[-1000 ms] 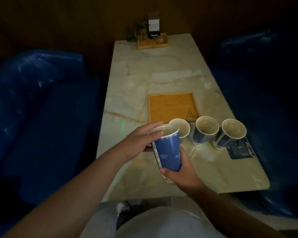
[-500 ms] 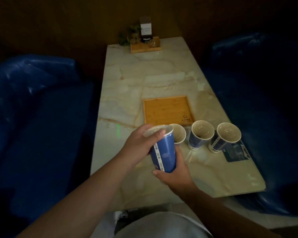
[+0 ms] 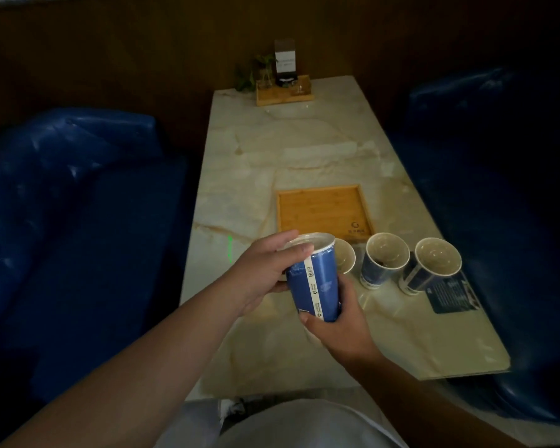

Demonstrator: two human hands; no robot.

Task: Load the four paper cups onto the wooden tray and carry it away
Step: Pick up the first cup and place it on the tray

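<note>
A blue paper cup hangs above the near part of the marble table, tilted slightly. My left hand grips its rim and upper side. My right hand holds its base from below. Behind it stand three more blue cups in a row: one half hidden by the held cup, a middle one and a right one. The square wooden tray lies bare just beyond the row.
A dark card lies under the right cup. At the table's far end sits a small wooden stand with a plant and a sign. Blue padded benches flank the table on both sides.
The view has shifted a little. The held cup stays in both hands, turned so its white seam now faces me; the three standing cups have not moved.
</note>
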